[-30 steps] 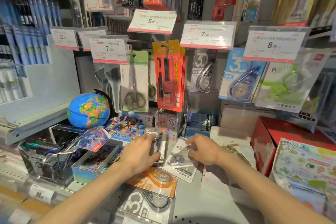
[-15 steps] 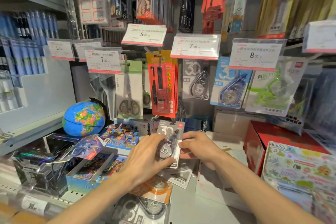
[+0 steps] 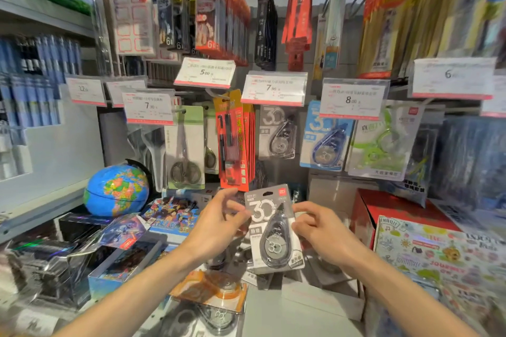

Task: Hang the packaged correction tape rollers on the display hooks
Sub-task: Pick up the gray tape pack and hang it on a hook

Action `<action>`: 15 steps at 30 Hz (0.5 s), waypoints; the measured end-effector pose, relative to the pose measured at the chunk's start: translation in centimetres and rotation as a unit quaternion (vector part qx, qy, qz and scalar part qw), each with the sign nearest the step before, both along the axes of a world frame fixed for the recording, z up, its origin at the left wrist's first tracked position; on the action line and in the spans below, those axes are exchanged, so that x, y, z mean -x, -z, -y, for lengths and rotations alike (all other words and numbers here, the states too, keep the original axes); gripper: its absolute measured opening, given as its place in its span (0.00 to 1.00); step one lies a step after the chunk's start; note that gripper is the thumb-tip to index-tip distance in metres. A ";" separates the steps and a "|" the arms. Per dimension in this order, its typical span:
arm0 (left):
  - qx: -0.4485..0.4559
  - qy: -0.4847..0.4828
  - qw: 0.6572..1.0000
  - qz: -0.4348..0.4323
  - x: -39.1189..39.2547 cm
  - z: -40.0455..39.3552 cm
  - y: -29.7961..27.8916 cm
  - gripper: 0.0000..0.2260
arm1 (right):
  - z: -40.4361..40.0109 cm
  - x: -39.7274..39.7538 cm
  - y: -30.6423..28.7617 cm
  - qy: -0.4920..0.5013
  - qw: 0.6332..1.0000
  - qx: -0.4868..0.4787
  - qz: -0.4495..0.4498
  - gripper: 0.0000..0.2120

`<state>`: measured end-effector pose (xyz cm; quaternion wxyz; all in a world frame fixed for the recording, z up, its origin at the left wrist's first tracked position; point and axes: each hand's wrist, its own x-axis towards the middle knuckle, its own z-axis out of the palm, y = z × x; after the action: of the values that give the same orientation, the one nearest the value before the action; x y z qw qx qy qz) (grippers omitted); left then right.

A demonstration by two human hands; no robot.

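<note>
A grey packaged correction tape roller (image 3: 273, 230) marked "30" is held upright between my hands, above the shelf. My left hand (image 3: 219, 224) pinches its left edge and my right hand (image 3: 320, 230) pinches its right edge. Straight above, a matching grey pack (image 3: 279, 132) hangs on a display hook under the 7.90 price tag (image 3: 273, 89). A blue roller pack (image 3: 325, 139) and a green one (image 3: 380, 145) hang to its right. An orange roller pack (image 3: 213, 291) and several others lie flat on the shelf below my hands.
Red pen packs (image 3: 234, 142) and scissors cards (image 3: 186, 150) hang left of the grey pack. A globe (image 3: 116, 190) stands at the left. A red box (image 3: 394, 213) and a sticker pack (image 3: 438, 254) sit at the right. Card boxes (image 3: 123, 262) lie at lower left.
Both hands lifted the grey roller pack off the shelf pile and raised it upright toward the hooks. The view tilted upward.
</note>
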<state>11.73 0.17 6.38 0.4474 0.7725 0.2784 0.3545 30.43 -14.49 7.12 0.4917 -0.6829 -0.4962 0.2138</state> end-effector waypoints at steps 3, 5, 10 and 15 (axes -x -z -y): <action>0.038 0.026 0.999 0.004 -0.9 1.1 -0.1 0.21 | 1.7 -0.5 -0.3 0.014 0.999 0.000 0.035 0.13; 0.062 0.058 0.996 0.014 -1.4 2.2 -0.4 0.16 | 2.8 -0.6 -0.6 0.016 0.999 0.003 0.049 0.13; 0.050 0.090 0.994 0.036 -2.0 3.8 -2.1 0.11 | 3.9 -0.8 -1.3 0.047 0.996 -0.018 0.075 0.14; 0.020 0.071 0.996 0.052 -1.8 3.5 -4.4 0.14 | 3.7 0.6 -3.3 0.052 0.996 -0.027 0.062 0.14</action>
<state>13.49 -3.33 10.78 0.5003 0.7617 0.2062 0.3563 29.82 -18.20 10.41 0.4889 -0.7061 -0.4950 0.1321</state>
